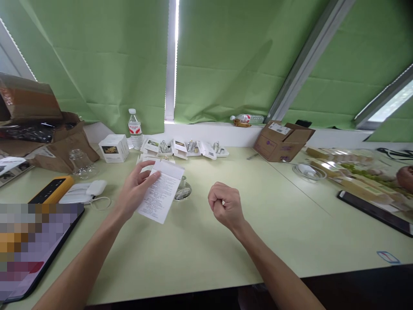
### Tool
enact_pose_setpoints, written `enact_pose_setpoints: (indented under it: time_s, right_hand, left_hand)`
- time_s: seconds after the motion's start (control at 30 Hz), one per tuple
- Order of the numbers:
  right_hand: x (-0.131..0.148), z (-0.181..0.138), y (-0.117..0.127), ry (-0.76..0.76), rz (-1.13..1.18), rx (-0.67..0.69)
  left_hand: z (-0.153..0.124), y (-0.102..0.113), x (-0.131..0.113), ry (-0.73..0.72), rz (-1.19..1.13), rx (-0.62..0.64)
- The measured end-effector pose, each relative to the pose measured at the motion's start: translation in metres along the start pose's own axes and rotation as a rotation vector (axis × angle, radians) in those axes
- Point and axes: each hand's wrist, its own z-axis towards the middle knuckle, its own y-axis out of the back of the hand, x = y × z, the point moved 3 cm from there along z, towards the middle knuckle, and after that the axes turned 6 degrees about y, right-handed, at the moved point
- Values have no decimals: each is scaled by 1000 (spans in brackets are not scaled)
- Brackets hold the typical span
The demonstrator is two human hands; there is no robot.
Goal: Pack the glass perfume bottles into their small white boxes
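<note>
A white sheet of fine print (pixel 160 193), like a leaflet or thin flattened carton, is pinched between the thumb and fingers of my left hand (pixel 137 185). It is tilted above the table, its printed face towards me. Just behind its right edge a small clear glass item (pixel 183 191) rests on the table, partly covered by the sheet. My right hand (pixel 226 202) is curled into a fist over the table, to the right of the glass item and apart from it. Whatever the fist may hold is hidden.
Opened small white boxes (pixel 180 147) with glass pieces line the back. Left are a white box (pixel 114 148), water bottle (pixel 134 129), glass jar (pixel 82 163), yellow-edged device (pixel 53 189) and tablet (pixel 41 258). Right are a cardboard box (pixel 274 144), coiled cable (pixel 309 173) and phone (pixel 376 211).
</note>
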Motion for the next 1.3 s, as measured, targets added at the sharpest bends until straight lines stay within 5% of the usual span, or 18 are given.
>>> enact_pose_setpoints:
  time_s: [0.43,0.83,1.17,1.3]
  right_hand:
    - [-8,-3,-4,-30,-113,125]
    - [-23,-16,-30,-323,-183,320]
    - [-26,-15,-46,-175,-171,417]
    - [-32,-19,-54,-212,-153,352]
  left_hand:
    - [7,29,1,154,261,31]
    - [21,34,10,0,527,-140]
    - [23,26,18,-64,514,-65]
    - [23,21,17,-78,434,-33]
